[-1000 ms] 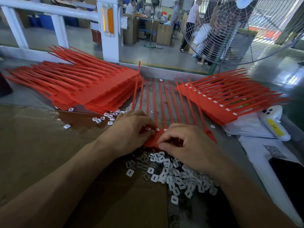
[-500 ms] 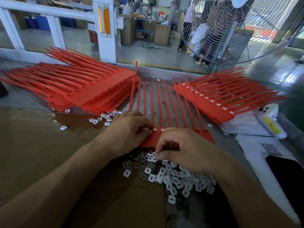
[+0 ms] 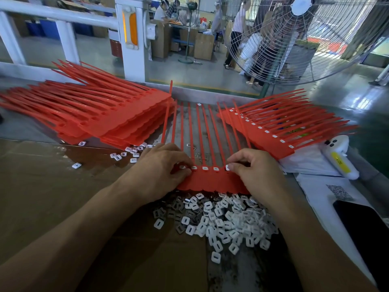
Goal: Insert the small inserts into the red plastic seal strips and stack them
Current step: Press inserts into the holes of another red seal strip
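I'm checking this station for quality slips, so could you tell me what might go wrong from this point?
The right hand pinches an insert that looks tilted at its slot in the red strip sheet; pressed that way, it may seat crooked. The loose insert pile lies right against the sheet's near edge, so sliding the sheet could scatter pieces. The left hand covers the slots beneath it, so an empty one could be missed.

Right hand (image 3: 255, 173) now up off the pile of white inserts (image 3: 229, 222), moved onto the red seal strip (image 3: 212, 181), pinching one insert (image 3: 228, 167) at the next slot, more filled slots showing between both hands
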Tool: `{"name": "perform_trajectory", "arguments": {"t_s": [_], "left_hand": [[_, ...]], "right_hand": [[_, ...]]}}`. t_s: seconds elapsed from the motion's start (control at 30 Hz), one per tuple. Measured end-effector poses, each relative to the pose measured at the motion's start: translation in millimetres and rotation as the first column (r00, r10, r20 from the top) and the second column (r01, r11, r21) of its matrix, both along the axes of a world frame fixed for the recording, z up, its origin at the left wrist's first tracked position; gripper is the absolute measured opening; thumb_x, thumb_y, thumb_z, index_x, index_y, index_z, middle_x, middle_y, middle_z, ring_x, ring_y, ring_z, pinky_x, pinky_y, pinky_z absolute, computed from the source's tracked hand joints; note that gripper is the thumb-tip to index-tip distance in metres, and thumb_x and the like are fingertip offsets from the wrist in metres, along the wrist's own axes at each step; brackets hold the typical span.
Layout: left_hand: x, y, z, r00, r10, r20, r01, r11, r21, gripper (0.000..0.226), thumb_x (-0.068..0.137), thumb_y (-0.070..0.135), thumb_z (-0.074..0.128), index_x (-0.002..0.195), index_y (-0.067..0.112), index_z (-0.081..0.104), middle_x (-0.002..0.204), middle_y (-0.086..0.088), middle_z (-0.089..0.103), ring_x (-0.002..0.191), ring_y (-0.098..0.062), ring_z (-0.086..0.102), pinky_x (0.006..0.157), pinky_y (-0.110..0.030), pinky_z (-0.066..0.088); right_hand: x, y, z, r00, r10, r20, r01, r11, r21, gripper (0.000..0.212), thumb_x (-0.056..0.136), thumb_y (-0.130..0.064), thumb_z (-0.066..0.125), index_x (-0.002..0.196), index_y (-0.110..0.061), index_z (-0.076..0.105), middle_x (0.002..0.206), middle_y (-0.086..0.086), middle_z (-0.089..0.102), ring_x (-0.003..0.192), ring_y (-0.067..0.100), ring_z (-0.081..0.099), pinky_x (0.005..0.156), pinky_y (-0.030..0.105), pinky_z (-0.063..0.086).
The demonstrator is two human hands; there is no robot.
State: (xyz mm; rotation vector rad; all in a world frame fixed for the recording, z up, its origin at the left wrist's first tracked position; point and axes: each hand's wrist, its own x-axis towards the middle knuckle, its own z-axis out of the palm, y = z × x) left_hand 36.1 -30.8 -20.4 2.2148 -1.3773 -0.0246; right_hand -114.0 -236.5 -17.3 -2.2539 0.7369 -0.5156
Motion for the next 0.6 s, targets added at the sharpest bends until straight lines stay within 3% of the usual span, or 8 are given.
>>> {"name": "perform_trajectory", "arguments": {"t_s": [0.3, 0.47, 0.6], "left_hand": [[0.8, -0.7, 0.2, 1.0, -0.002, 0.0, 0.002, 1.0, -0.003, 0.023, 0.097, 0.045, 0.061, 0.118, 0.042, 0.069, 0.122, 0.018, 0.056, 0.119, -0.007, 0.048, 0.109, -0.044, 0.04], [0.0, -0.5, -0.1, 1.0, -0.001, -0.003, 0.001, 1.0, -0.006, 0.023, 0.097, 0.044, 0.06, 0.118, 0.042, 0.069, 0.122, 0.019, 0.056, 0.12, -0.006, 0.048, 0.109, -0.044, 0.04], [-0.2, -0.3, 0.0, 1.0, 0.003, -0.005, -0.003, 1.0, -0.003, 0.023, 0.097, 0.044, 0.06, 0.119, 0.042, 0.069, 0.123, 0.019, 0.056, 0.121, -0.007, 0.048, 0.11, -0.044, 0.039]], "right_hand": [[5.3, 1.4, -2.9, 1.0, 0.0, -0.018, -0.001, 0.997, -0.08, 0.015, 0.091, -0.027, 0.076, 0.08, -0.037, 0.074, 0.088, -0.02, 0.071, 0.083, -0.005, 0.063, 0.07, 0.02, 0.045], [3.0, 2.7, -0.2, 0.999, -0.006, -0.042, 0.001, 0.995, -0.099, 0.01, 0.092, -0.027, 0.074, 0.086, -0.032, 0.081, 0.083, -0.022, 0.072, 0.081, -0.008, 0.065, 0.072, 0.02, 0.05], [0.7, 5.2, 4.1, 0.997, 0.008, -0.072, -0.018, 0.991, -0.129, 0.016, 0.095, -0.022, 0.068, 0.099, -0.028, 0.082, 0.1, -0.019, 0.075, 0.092, -0.003, 0.066, 0.079, 0.017, 0.049]]}}
